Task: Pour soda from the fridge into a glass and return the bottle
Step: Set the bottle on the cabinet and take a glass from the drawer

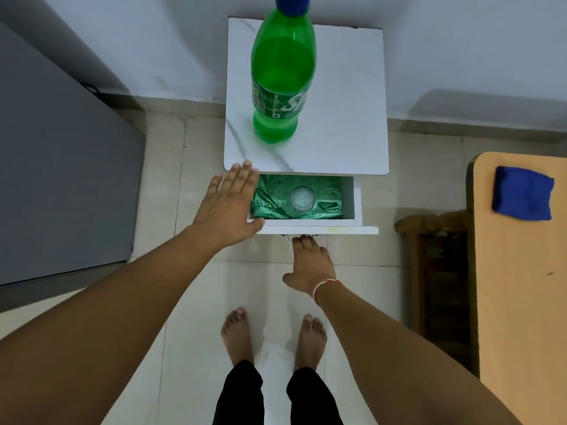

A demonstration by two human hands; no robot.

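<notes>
Two bare feet (273,338) stand on the tiled floor (190,302), just in front of a small white cabinet (337,118) with a marble-patterned top. The right hand (310,265) reaches to the front panel of the cabinet's pulled-out drawer (349,204), its fingertips curled on the handle at the panel's middle; a red and white thread circles that wrist. The left hand (228,204) lies flat with fingers spread, holding nothing, over the drawer's left front corner and the near left corner of the cabinet top. Inside the drawer a clear glass (302,198) stands upright on crinkled green plastic (273,194). On the cabinet top, behind the drawer, the green soda bottle (283,75) stands upright with its blue cap on, partly full. Left of the cabinet is the grey fridge (61,179), its door shut. Right of the cabinet stands a wooden chair (435,228), and beyond it a tan table (521,302) carrying a folded blue cloth (523,193).
</notes>
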